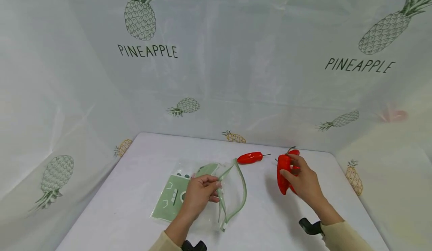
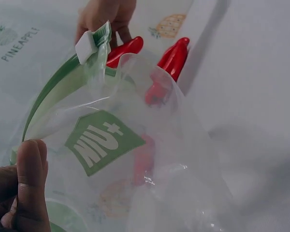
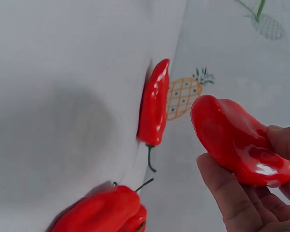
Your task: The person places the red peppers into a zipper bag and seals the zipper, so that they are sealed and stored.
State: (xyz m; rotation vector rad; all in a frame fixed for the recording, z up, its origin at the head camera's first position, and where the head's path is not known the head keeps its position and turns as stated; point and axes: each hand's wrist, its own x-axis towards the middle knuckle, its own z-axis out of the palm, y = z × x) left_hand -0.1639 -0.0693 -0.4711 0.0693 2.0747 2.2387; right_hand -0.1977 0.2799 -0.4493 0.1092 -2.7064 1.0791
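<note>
I see left hand (image 1: 199, 195) pinching green-and-clear zip bag (image 1: 176, 194) by its open mouth. Right hand (image 1: 305, 181) grips red pepper (image 1: 283, 173), raised to right of bag. Lone pepper (image 1: 249, 157) lies just beyond bag's mouth. Other peppers (image 1: 294, 152), right of bag, partly hidden; I can't count them surely.

Both arms reach forward from the lower edge, wearing pale yellow sleeves (image 1: 347, 238), and slant inward, the hands well apart. The left hand (image 1: 201, 191) is in a pinch, its left thumb (image 2: 32, 179) straight and upright in the left wrist view with the fingers bent behind it. The right hand (image 1: 305, 179) grips, bare wrist angled inward; its right thumb (image 3: 286, 143) lies above, opposite the bent fingers (image 3: 228, 192) below.
</note>
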